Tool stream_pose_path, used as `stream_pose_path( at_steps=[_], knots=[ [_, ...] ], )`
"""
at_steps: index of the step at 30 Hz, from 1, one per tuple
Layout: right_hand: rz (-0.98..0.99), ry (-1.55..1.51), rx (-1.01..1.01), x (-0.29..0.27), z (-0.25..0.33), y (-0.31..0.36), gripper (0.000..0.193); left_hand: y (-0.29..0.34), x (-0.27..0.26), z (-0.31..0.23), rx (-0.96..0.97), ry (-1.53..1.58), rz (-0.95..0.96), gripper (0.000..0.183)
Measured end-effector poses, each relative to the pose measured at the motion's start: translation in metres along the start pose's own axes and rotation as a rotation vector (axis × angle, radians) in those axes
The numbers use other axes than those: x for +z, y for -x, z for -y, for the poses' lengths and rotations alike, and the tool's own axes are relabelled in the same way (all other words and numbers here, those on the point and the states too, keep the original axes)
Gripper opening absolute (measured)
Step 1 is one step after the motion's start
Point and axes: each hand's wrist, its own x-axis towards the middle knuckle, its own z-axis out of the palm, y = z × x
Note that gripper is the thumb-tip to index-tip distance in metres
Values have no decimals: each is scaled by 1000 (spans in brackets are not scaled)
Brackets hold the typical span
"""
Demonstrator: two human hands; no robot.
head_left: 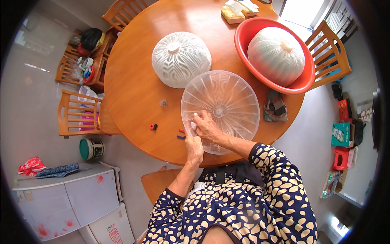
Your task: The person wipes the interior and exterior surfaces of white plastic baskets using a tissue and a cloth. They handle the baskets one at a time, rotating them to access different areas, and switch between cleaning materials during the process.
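Note:
A translucent slatted food cover (239, 97) lies hollow side up at the table's near edge. My left hand (194, 148) is closed on its near-left rim. Inside the cover, my right hand (208, 129) presses a small white wad (193, 125), perhaps tissue or cloth, against the wall close to that rim. Just left of my hands lies a small tool with red and blue handles (181, 134), partly under the cover. A second food cover (178, 61), whitish, stands dome up behind. A third food cover (274, 57) sits dome up in a red basin (241, 44).
The round wooden table (134, 89) also carries a small red-and-black object (153, 127), a small clear piece (163, 103), a crumpled checked cloth (276, 107) and tissue packs (232, 14). Wooden chairs (79, 114) surround it. A lidded bucket (92, 149) stands on the floor at left.

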Motion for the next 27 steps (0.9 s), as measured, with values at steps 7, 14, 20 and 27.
stream_pose_path(
  at_steps=[7, 14, 20, 27],
  knots=[
    [-296, -77, -17, -22, -21, -38, 19, 11, 4, -28, -263, -6, -39, 80],
    [-655, -948, 611, -18, -23, -87, 12, 27, 9, -21, -296, 14, -21, 76],
    [-127, -424, 145, 2, 16, -53, 15, 21, -7, -17, -303, -6, -25, 70],
    [-207, 524, -473, -35, 13, -66, 12, 15, -19, -12, -117, -75, 54, 76]
  ],
)
